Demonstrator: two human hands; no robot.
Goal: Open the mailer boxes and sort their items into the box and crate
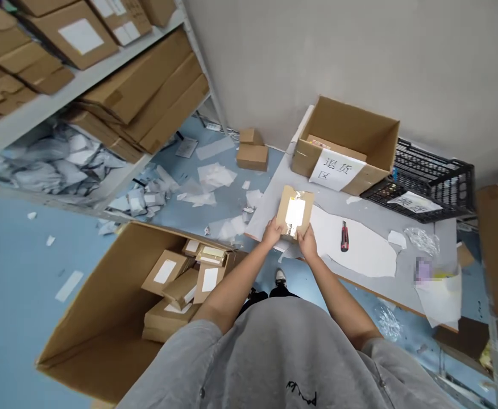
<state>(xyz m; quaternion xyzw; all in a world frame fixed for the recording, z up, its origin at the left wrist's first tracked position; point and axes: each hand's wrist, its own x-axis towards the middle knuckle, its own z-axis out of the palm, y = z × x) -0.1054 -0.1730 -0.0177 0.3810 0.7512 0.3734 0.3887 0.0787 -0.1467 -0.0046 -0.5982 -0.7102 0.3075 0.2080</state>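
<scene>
A small brown cardboard box (pixel 282 211) with a white label and shiny tape is held up over the near left edge of the table (pixel 270 196). My left hand (pixel 272 232) grips its lower left corner, and my right hand (pixel 307 241) grips the lower right one. To the right of the box, a red and black utility knife (pixel 344 236) lies on a sheet of white paper (pixel 372 250). Behind the held box stands an open carton (pixel 338 165) with a handwritten white sign on its front. No part of the knife is touched by either hand.
A large open carton (pixel 91 307) with several labelled boxes stands at my left. Shelves (pixel 142 170) of cartons and grey bags are beyond it. A black plastic crate (pixel 449 182) sits at the table's back right. Paper scraps (pixel 217 175) and two small boxes (pixel 252 157) lie on the floor.
</scene>
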